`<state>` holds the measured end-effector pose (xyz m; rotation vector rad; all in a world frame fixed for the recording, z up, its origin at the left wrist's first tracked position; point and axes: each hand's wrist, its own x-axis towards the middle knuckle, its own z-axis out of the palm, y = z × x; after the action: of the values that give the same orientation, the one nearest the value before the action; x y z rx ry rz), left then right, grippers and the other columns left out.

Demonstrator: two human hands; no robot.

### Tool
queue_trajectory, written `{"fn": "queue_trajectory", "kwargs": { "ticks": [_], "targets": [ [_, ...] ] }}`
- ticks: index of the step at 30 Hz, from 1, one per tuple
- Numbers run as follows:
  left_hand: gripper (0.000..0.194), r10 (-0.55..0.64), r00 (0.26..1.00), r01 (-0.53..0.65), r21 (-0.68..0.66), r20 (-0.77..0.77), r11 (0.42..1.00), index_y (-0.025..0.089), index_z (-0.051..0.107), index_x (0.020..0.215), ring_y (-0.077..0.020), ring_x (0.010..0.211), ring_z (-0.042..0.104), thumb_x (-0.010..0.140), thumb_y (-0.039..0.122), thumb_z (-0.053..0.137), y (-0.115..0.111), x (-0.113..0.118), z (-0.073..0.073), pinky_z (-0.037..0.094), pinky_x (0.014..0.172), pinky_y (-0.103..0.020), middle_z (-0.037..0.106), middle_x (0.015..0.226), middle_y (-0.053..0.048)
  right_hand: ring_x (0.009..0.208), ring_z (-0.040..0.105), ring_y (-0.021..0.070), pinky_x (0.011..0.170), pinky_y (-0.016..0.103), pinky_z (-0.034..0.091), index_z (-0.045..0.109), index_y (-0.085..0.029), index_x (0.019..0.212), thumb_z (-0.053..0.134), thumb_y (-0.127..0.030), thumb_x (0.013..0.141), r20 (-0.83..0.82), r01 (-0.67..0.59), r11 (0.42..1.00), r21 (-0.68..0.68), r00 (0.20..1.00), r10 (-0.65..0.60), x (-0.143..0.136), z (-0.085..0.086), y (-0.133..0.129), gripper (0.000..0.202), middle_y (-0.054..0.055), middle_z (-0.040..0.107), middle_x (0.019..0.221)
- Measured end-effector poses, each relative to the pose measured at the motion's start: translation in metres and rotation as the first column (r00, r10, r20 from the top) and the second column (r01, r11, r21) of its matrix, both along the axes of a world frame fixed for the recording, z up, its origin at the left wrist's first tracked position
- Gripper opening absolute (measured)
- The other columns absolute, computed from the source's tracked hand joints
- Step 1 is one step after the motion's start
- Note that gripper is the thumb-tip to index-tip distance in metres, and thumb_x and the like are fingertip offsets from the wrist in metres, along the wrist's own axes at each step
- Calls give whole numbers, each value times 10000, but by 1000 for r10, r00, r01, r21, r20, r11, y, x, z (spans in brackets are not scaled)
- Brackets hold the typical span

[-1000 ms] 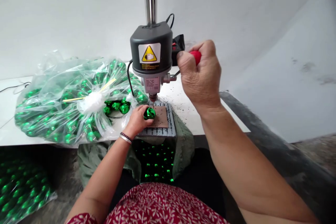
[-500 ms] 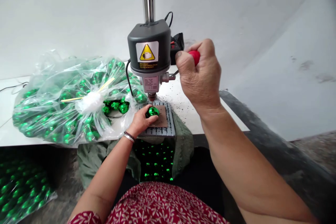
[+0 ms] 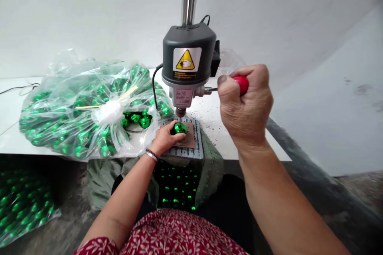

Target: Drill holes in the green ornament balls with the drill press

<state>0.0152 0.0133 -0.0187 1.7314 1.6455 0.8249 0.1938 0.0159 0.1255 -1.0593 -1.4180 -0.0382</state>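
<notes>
A shiny green bauble rests on a small brown board on the base of a drill press. My left hand grips the bauble from the left, fingers behind it and thumb in front. The thin drill bit points straight down at the bauble's top; whether it has entered cannot be made out. My right hand is closed around the red knob of the drill press lever, to the right of the machine's head.
A clear plastic bag full of green baubles covers the left of the white table. Dark shavings lie around the press base. More baubles show below the table edge and in another bag at lower left.
My right hand has swung the lever knob downward. My left hand still holds the bauble under the bit. The whole view has shifted, so the press appears further right.
</notes>
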Motion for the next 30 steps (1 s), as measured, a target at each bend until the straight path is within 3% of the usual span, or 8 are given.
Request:
{"fn": "queue_trajectory", "kwargs": {
  "ticks": [6, 13, 19, 27, 30],
  "targets": [
    [538, 5, 1000, -5, 16, -24, 1000, 221, 674, 1307, -252, 1085, 698, 797, 368, 767, 2, 0, -6, 521, 995, -352, 775, 1143, -51, 595, 442, 70, 606, 243, 418, 490, -215, 819, 528, -390, 881, 10, 62, 998, 33, 998, -62, 0, -12, -10, 189, -42, 498, 683],
    [466, -5, 1000, 6, 39, -23, 999, 226, 700, 1252, -252, 1047, 703, 811, 368, 748, 0, 0, -5, 526, 965, -346, 782, 1087, -41, 559, 439, 75, 583, 243, 403, 486, -225, 818, 530, -360, 902, 22, 129, 988, 87, 991, -131, -2, -34, -15, 165, -42, 491, 654],
    [500, 7, 1000, -5, 35, -31, 999, 207, 693, 1274, -272, 1057, 705, 804, 366, 752, -1, 1, -4, 527, 955, -360, 783, 1119, -66, 561, 492, 74, 562, 230, 411, 531, -214, 856, 528, -353, 924, 32, 156, 976, 153, 986, -162, -5, -51, -18, 155, -32, 544, 664],
    [531, 22, 1000, -21, 22, -13, 1000, 242, 688, 1297, -259, 1092, 702, 787, 370, 765, -1, 2, -3, 520, 978, -344, 780, 1169, -42, 610, 508, 77, 589, 228, 403, 522, -205, 914, 565, -286, 916, 52, 104, 969, 224, 992, -118, -5, -76, -19, 92, -28, 560, 721],
    [518, 15, 1000, -16, 37, 7, 999, 238, 694, 1282, -251, 1048, 705, 786, 372, 763, 0, 1, -6, 526, 957, -342, 783, 1137, -38, 613, 504, 76, 588, 221, 397, 514, -207, 901, 563, -276, 912, 48, 77, 967, 241, 995, -91, -4, -74, -20, 85, -35, 548, 711]
  ]
}}
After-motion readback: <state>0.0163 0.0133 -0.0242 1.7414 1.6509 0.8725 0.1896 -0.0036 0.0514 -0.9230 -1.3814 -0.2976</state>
